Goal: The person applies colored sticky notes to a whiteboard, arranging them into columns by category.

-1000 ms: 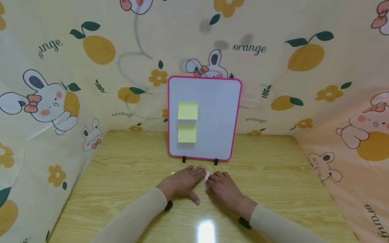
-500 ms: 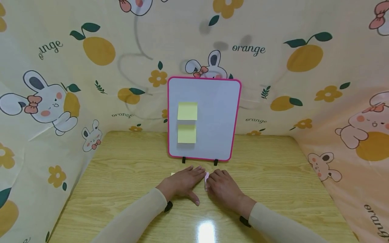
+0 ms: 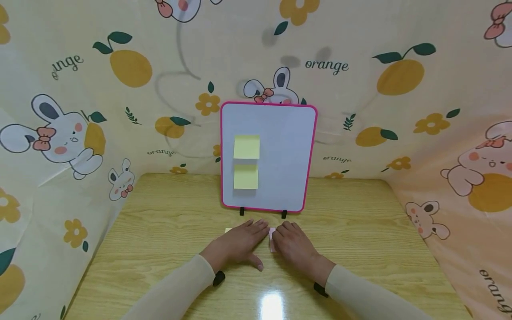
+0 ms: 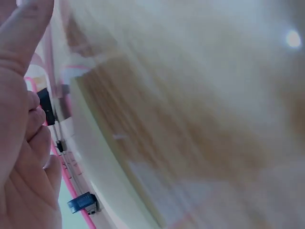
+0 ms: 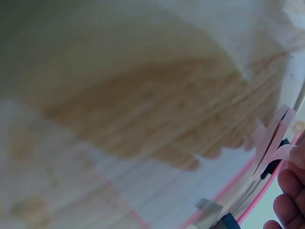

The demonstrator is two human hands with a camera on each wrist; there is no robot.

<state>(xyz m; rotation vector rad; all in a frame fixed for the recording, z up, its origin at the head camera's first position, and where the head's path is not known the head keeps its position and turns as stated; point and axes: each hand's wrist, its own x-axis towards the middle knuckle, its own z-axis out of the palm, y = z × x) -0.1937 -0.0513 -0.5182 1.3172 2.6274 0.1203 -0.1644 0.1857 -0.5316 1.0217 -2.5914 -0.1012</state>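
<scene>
Between the two hands lies a pink sticky note pad (image 3: 272, 246), mostly covered in the head view. My right hand (image 3: 294, 244) pinches its top sheet (image 5: 282, 153), which curls up from the pad at the fingertips in the right wrist view. Fingers stretched out, my left hand (image 3: 239, 242) rests low over the table, its fingertips right at the pink pad's left edge. Past its knuckles a pale yellow paper corner (image 3: 228, 230) peeks out; the rest is hidden beneath the hand.
Just behind the hands a pink-rimmed whiteboard (image 3: 286, 155) stands upright on black feet (image 3: 242, 211). On its left half are a yellow sticky note (image 3: 246, 147) and a second yellow note (image 3: 246, 177) below it. A printed cloth (image 3: 336, 106) encloses the wooden table (image 3: 168, 213) at the back and sides.
The left wrist and sleeve have drawn slightly back toward the person. My right hand has edged a little right, and slightly more of the pink pad shows. The board and its notes stay put.
</scene>
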